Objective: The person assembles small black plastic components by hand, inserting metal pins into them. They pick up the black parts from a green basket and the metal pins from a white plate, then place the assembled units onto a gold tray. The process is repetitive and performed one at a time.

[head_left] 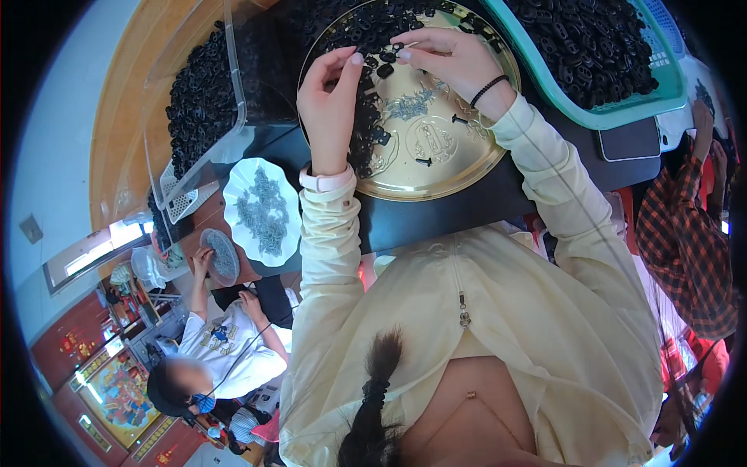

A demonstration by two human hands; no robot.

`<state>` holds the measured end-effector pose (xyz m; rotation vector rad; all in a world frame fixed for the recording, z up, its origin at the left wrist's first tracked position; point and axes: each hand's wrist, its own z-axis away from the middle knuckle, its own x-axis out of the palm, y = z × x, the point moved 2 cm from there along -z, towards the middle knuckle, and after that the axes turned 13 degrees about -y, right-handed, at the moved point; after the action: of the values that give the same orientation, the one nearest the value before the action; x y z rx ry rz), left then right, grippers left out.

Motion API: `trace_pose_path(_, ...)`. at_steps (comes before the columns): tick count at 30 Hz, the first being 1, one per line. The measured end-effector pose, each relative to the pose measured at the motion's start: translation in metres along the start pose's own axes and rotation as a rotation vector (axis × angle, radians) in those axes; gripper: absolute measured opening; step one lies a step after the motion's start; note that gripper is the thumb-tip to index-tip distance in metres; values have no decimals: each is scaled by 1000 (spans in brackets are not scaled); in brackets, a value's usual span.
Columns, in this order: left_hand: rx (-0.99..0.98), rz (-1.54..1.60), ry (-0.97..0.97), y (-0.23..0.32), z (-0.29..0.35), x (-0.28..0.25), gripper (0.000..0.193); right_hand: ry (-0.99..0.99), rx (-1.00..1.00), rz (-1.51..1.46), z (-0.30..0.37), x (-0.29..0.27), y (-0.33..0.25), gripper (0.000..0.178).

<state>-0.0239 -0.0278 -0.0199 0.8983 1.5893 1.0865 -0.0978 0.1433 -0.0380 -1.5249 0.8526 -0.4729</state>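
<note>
Sm. blk part (398, 49) is pinched btwn thumb & index tips of R hand (400, 48), over gold tray (467, 161). L hand (355, 54) is held just beside, thumb & index tips nearly tog.; whether anything is gripped can't be told. Blk pcs (366, 136) are heaped along tray's far & L side; silver pcs (412, 103) are piled mid-tray. Wht scalloped dish (233, 198) w/ silver pcs is set L of tray; green basket (599, 121) w/ blk pcs is placed R.
</note>
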Motion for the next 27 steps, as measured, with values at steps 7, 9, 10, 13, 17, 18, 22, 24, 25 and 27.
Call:
trace_pose_path(7, -134, 315, -88, 14, 11, 10, 27, -31, -8, -66, 1, 4, -5, 26)
trace_pose_path(9, -141, 321, -116, 11, 12, 9, 27, -38, 2, -67, 2, 4, -5, 26)
trace_pose_path(10, -148, 320, -117, 11, 11, 10, 28, -39, 9, -66, 2, 3, -6, 26)
trace_pose_path(13, -158, 318, -118, 10, 10, 10, 28, -23, 2, -34, 1, 4, -1, 26)
trace_pose_path(17, -156, 319, -113, 9, 11, 10, 28, 10, -66, 25, 0, 5, 1, 26)
trace_pose_path(18, -160, 320, -112, 9, 11, 11, 28, 16, -63, 45, 0, 5, 1, 25)
trace_pose_path(22, -162, 321, -106, 9, 11, 10, 28, 21, -63, 73, -1, 5, 2, 25)
trace_pose_path(24, -157, 346, -93, 11, 11, 11, 26, 24, -61, 90, 0, 5, 1, 25)
trace_pose_path(25, -158, 341, -96, 10, 11, 11, 27, 27, -61, 98, 0, 5, 1, 25)
trace_pose_path(27, -161, 331, -104, 8, 11, 10, 28, 15, -46, 79, 0, 5, 0, 24)
